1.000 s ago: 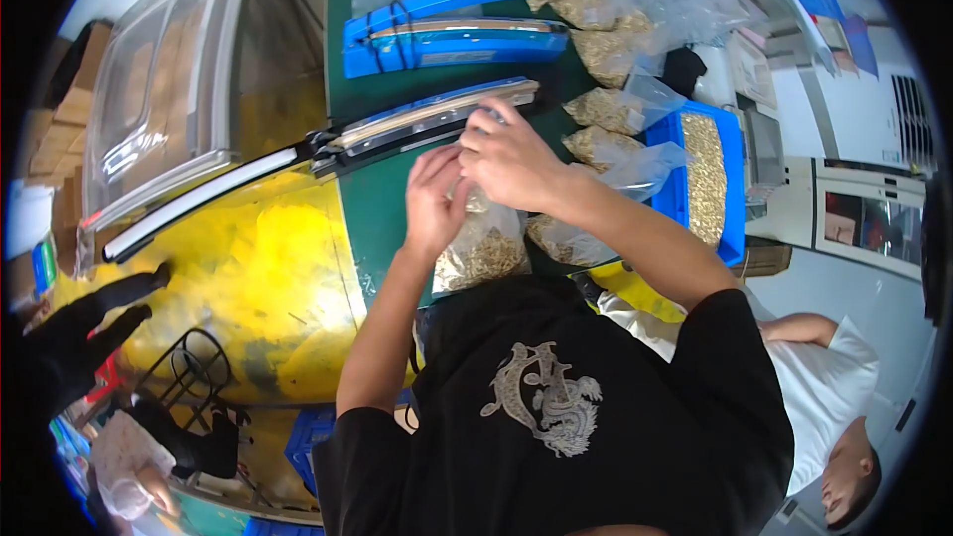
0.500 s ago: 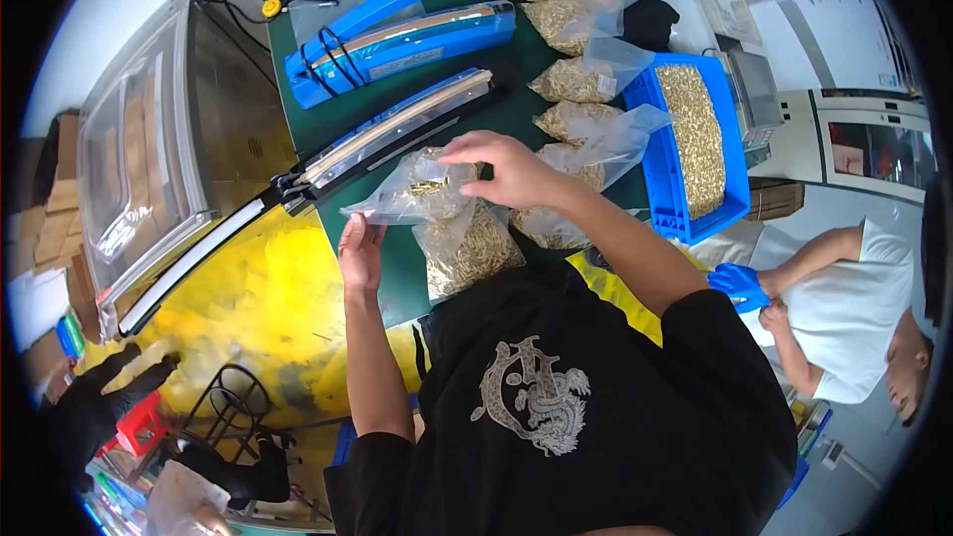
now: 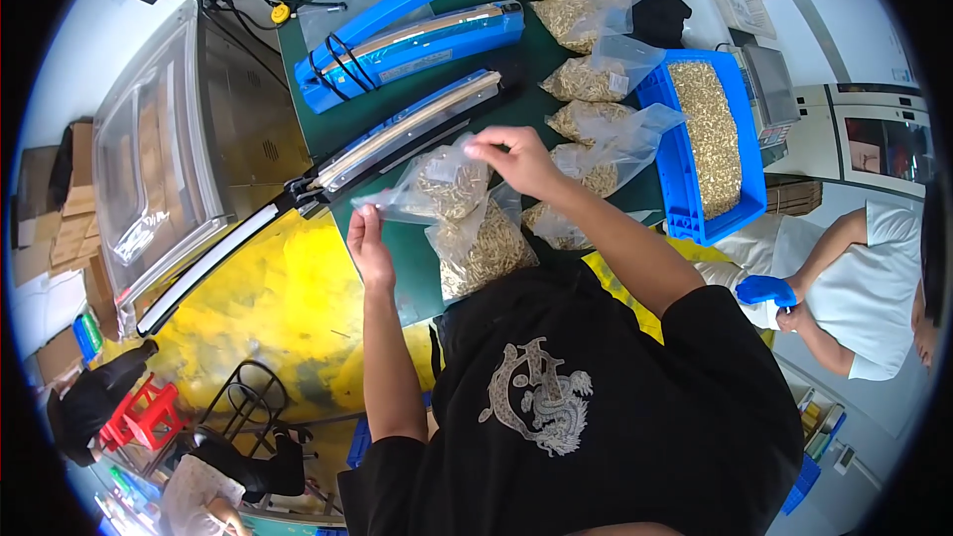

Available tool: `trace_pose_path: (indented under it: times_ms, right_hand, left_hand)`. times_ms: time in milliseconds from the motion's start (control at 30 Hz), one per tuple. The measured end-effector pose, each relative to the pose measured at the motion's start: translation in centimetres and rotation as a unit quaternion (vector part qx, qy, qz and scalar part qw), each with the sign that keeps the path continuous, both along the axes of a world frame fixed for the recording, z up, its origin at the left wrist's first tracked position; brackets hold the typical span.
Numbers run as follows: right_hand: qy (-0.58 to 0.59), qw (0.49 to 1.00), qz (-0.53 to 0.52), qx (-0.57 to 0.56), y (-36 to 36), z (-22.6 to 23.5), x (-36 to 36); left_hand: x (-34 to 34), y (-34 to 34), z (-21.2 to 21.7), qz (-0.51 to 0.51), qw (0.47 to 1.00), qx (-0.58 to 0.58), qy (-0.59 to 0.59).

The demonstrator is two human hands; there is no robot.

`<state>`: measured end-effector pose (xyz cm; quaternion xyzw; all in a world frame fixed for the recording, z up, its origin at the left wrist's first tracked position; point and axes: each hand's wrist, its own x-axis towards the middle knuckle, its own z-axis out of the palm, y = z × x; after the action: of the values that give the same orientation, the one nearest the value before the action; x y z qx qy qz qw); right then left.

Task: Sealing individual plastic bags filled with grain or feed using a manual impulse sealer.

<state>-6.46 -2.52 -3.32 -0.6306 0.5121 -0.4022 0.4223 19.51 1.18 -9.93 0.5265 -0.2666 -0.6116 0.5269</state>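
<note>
Between my hands is a clear plastic bag (image 3: 452, 191) of small brass-coloured metal parts, tilted over the green table. My left hand (image 3: 371, 250) is closed, pinching the bag's left corner between thumb and fingers. My right hand (image 3: 518, 159) is closed too, its thumb and fingertips gripping the bag's upper right edge. Directly below it, a second filled bag (image 3: 488, 256) rests at the table's near edge, close to my shirt. Just beyond my hands lies a heat sealer (image 3: 409, 127), its long arm (image 3: 213, 268) swung out over the table's left edge.
A blue sealer (image 3: 412, 55) with a black cord wrapped round it lies farther back. Several filled bags (image 3: 586, 79) form a column on the right, beside a blue crate (image 3: 747, 154) of brass parts. A co-worker's blue-gloved hand (image 3: 764, 290) shows at the right.
My right hand has gone from spread fingers over the brass parts to pinching the bag's edge. The bag's contents now lie lower in it. The whole view has shifted slightly.
</note>
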Motion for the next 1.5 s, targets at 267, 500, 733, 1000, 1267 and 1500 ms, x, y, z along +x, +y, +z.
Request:
trace_pose_path:
  times_ms: [267,500,733,1000,1267,1500]
  right_hand:
    - [-0.064,0.984,-0.162,0.037,1.0,-1.3,-0.7]
    - [0.026,0.967,-0.222,0.122,-3.2,-2.5,1.4]
    - [-0.075,0.946,-0.21,0.235,-5.8,-3.7,0.4]
    - [-0.027,0.958,-0.23,0.169,-5.0,-5.8,1.2]
    - [-0.117,0.948,-0.266,0.129,-4.8,-6.2,1.4]
    - [-0.201,0.939,-0.248,0.127,-5.1,-6.1,0.9]
  left_hand:
    - [-4.0,-0.9,5.6,0.032,0.934,-0.132,-0.331]
    - [-4.2,-4.7,2.9,0.066,0.931,-0.008,-0.359]
    - [-3.2,-6.7,1.1,0.082,0.955,0.021,-0.285]
    - [-2.9,-7.4,0.8,0.094,0.963,0.054,-0.247]
    - [-2.3,-7.7,2.0,0.101,0.961,0.139,-0.219]
    - [-2.5,-7.9,2.7,0.139,0.956,0.231,-0.114]
